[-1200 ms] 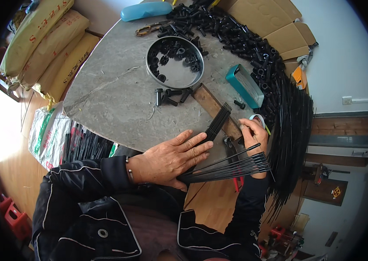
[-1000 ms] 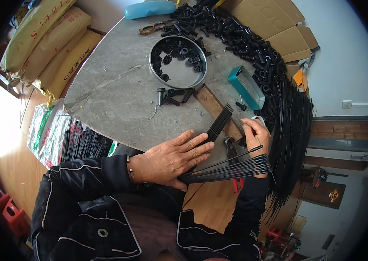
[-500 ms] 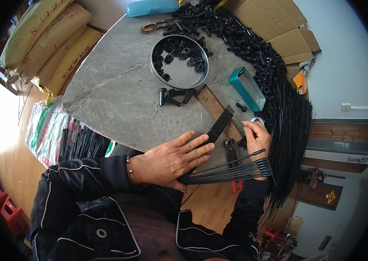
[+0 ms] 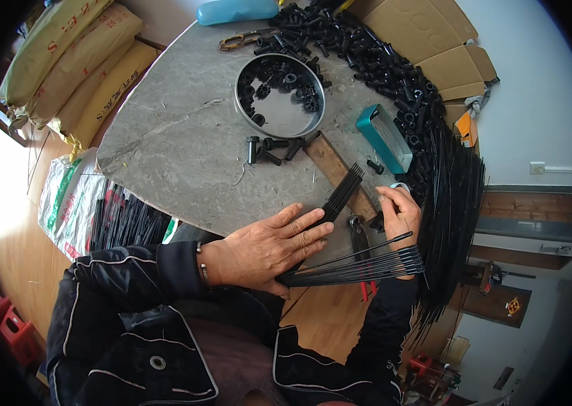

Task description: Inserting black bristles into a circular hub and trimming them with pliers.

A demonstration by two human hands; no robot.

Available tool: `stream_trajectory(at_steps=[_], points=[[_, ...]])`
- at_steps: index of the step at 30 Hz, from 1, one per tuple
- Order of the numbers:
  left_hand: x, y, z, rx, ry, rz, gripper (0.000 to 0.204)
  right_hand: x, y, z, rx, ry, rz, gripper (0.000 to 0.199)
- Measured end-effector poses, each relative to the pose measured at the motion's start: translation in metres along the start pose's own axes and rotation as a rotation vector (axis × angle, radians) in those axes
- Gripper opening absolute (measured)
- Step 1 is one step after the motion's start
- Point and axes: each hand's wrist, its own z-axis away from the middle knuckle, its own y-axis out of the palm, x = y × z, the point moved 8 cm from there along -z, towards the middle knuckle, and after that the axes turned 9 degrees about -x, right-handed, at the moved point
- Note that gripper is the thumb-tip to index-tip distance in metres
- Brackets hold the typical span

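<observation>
My left hand (image 4: pixel 269 247) lies flat, fingers stretched, across a bundle of thin black metal ribs (image 4: pixel 345 191), which look like umbrella ribs. One end of the bundle slants over a wooden strip (image 4: pixel 328 161); the other ends fan out (image 4: pixel 367 265) to the right, crossing my right wrist. My right hand (image 4: pixel 399 213) is closed, thumb and forefinger pinched together; what they hold, if anything, is too small to make out. Pliers with red handles (image 4: pixel 359 237) lie between my hands, partly covered by the ribs.
A round metal tin (image 4: pixel 238 101) holds black plastic parts. Several black tube-shaped pieces (image 4: pixel 252 150) lie below it. A teal box (image 4: pixel 369 125) stands right of it. Black parts (image 4: pixel 394 74) and long ribs (image 4: pixel 451 203) heap along the right edge. Sacks (image 4: pixel 89 61) are stacked left.
</observation>
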Motion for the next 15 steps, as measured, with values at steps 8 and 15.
stream_trajectory(at_steps=[8,15], points=[[-0.0001,0.0011,-0.0003,0.007,0.002,0.001,0.101,0.0042,-0.0037,-0.0041,0.003,-0.016,0.026,0.018],[0.0003,0.0005,0.0001,0.003,0.002,0.006,0.101,0.0092,-0.0032,-0.0029,0.027,0.027,0.053,0.016]])
